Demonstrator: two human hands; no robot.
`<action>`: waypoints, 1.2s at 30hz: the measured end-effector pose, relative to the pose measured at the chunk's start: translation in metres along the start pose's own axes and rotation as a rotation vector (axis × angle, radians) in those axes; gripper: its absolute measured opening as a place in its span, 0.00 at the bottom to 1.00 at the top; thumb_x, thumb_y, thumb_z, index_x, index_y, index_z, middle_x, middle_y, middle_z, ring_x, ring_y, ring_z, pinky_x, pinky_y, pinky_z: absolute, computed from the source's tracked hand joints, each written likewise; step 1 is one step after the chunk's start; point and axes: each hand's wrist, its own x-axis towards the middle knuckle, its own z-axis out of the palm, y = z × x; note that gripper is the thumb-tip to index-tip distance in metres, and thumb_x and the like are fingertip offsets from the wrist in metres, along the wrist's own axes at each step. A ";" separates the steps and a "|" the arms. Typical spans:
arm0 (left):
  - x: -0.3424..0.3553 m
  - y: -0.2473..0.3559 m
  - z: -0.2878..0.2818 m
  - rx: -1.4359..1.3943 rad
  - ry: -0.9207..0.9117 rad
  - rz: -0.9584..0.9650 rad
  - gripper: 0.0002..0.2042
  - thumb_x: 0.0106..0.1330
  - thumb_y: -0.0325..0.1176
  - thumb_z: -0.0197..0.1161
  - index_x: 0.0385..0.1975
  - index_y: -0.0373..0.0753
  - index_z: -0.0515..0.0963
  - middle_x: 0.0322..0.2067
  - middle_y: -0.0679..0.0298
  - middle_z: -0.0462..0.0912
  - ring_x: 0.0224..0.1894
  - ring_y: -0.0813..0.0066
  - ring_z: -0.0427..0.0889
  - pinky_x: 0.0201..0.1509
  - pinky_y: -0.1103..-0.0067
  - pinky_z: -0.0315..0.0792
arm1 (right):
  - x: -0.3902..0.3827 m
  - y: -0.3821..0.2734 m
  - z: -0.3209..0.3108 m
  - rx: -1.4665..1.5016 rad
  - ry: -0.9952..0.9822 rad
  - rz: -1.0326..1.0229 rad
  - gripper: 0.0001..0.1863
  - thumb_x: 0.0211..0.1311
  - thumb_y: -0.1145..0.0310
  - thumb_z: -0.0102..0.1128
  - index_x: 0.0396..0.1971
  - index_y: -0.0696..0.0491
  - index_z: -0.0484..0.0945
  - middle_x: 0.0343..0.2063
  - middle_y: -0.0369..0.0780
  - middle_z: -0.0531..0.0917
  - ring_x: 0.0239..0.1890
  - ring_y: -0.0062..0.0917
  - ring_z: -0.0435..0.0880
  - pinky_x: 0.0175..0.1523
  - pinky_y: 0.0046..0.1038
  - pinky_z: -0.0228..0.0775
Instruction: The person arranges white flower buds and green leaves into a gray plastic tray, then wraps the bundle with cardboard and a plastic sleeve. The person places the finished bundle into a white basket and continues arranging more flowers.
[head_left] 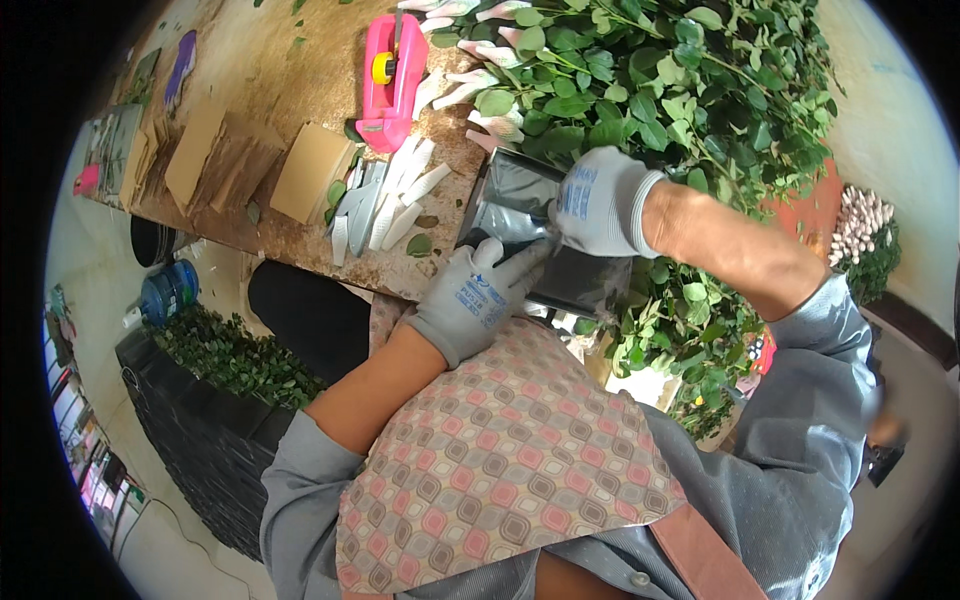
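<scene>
Both my hands wear grey gloves with blue print and work over a dark, shiny rectangular tray-like piece (510,180) at the table's front edge. My left hand (470,298) lies at its near side, fingers stretched across the dark surface toward the right. Over its right part my right hand (605,205) is curled closed, knuckles up. Whatever it grips, if anything, is hidden beneath the fingers. The fingertips of the two hands nearly meet. To the left lie a bundle of white strips (405,195) and a grey tool (360,212) whose kind I cannot tell.
A pink tape dispenser (390,85) with a yellow core stands beyond the strips. Folded cardboard pieces (310,172) sit farther left. Leafy green stems (650,85), some ends wrapped white, pile up at the right. Below left are a black stool seat (305,315) and blue water bottle (168,290).
</scene>
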 end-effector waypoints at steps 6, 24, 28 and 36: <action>-0.002 -0.002 0.004 -0.113 -0.031 -0.056 0.23 0.61 0.35 0.64 0.60 0.51 0.83 0.67 0.77 0.75 0.43 0.69 0.72 0.44 0.73 0.72 | 0.012 0.004 0.011 0.096 0.021 -0.195 0.07 0.58 0.63 0.64 0.27 0.48 0.87 0.25 0.38 0.88 0.32 0.39 0.90 0.34 0.37 0.82; -0.007 -0.021 0.010 -0.253 0.113 0.066 0.17 0.57 0.34 0.68 0.48 0.45 0.87 0.58 0.71 0.82 0.40 0.67 0.76 0.44 0.70 0.75 | 0.024 -0.021 0.000 0.095 -0.250 -0.134 0.14 0.66 0.58 0.59 0.27 0.49 0.88 0.24 0.37 0.87 0.28 0.36 0.89 0.33 0.37 0.78; -0.025 -0.037 -0.008 -0.381 0.403 -0.036 0.09 0.59 0.29 0.71 0.40 0.39 0.87 0.45 0.63 0.87 0.38 0.63 0.84 0.47 0.69 0.78 | 0.004 -0.024 0.006 0.432 0.007 0.024 0.30 0.75 0.45 0.48 0.28 0.55 0.88 0.25 0.45 0.87 0.32 0.42 0.88 0.39 0.40 0.80; -0.081 -0.095 0.052 -0.047 0.259 -0.730 0.21 0.65 0.42 0.71 0.53 0.38 0.82 0.51 0.49 0.86 0.50 0.46 0.86 0.54 0.61 0.79 | 0.015 -0.064 0.075 0.661 0.503 0.418 0.24 0.77 0.49 0.50 0.29 0.51 0.85 0.24 0.47 0.85 0.31 0.47 0.86 0.38 0.46 0.77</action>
